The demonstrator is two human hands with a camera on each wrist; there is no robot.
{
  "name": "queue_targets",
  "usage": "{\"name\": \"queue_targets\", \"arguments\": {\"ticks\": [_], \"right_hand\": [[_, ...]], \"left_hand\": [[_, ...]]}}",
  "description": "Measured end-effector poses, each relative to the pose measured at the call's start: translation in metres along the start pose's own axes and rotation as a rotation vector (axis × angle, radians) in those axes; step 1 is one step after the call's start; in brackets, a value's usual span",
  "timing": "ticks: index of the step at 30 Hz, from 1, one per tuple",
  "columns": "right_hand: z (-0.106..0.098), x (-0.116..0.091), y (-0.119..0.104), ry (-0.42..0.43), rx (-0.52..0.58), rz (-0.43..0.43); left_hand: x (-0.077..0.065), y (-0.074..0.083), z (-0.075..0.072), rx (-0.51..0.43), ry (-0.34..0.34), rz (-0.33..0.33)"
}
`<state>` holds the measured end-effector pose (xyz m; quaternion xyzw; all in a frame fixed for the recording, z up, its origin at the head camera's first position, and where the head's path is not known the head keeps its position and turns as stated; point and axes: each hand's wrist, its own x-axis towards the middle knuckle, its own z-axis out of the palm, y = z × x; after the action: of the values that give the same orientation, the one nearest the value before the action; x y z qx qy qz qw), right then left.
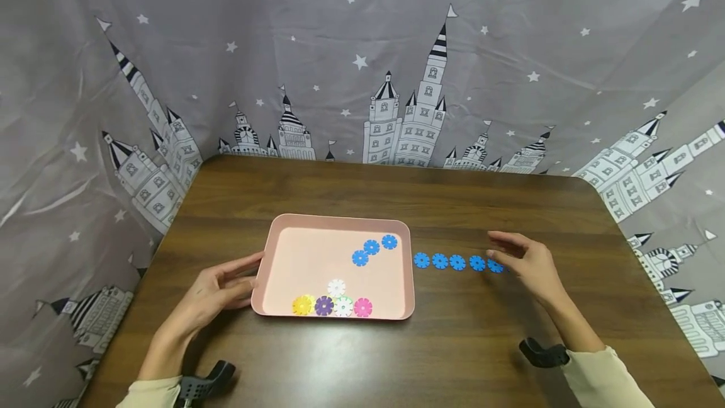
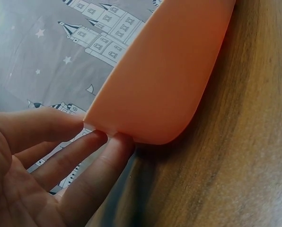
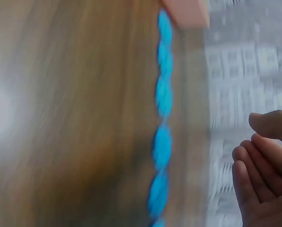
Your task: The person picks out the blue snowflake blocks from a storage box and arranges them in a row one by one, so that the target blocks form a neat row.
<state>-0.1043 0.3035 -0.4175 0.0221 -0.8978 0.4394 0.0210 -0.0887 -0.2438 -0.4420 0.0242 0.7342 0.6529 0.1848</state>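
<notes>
A shallow pink tray (image 1: 317, 222) lies on the table, with my left hand (image 1: 212, 291) at its left end. In the left wrist view, the fingertips (image 2: 119, 142) touch the outside of the tray's end wall. To the right of the tray runs a straight row of several blue notched plastic discs (image 1: 457, 262). My right hand (image 1: 529, 263) hovers at the row's far end, its thumb partly over the last blue disc (image 1: 495, 266). Nothing shows between its fingers (image 3: 245, 184), which are loosely bent.
Three blue discs (image 1: 371, 247) lie slantwise inside the tray. Along its front wall are yellow (image 1: 303, 305), purple (image 1: 324, 305), white (image 1: 337, 288) and pink discs (image 1: 363, 307). Behind the wooden table (image 1: 481, 194) hangs a grey castle-print cloth (image 1: 328, 30).
</notes>
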Motion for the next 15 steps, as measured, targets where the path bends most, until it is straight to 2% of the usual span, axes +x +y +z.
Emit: {"name": "queue_targets", "arguments": {"ticks": [2, 7, 11, 15], "right_hand": [[0.01, 0.007, -0.013, -0.044, 0.001, -0.024], [0.039, 0.023, -0.041, -0.132, 0.04, -0.069], [0.06, 0.032, -0.059, -0.172, 0.07, -0.092], [0.08, 0.039, -0.072, -0.21, 0.074, -0.119]], "left_hand": [[0.0, 0.0, 0.0, -0.006, -0.001, -0.002], [0.0, -0.001, 0.0, -0.035, -0.03, 0.058], [0.0, -0.002, -0.001, -0.063, -0.058, 0.103], [0.0, -0.003, -0.001, -0.072, -0.058, 0.109]]}}
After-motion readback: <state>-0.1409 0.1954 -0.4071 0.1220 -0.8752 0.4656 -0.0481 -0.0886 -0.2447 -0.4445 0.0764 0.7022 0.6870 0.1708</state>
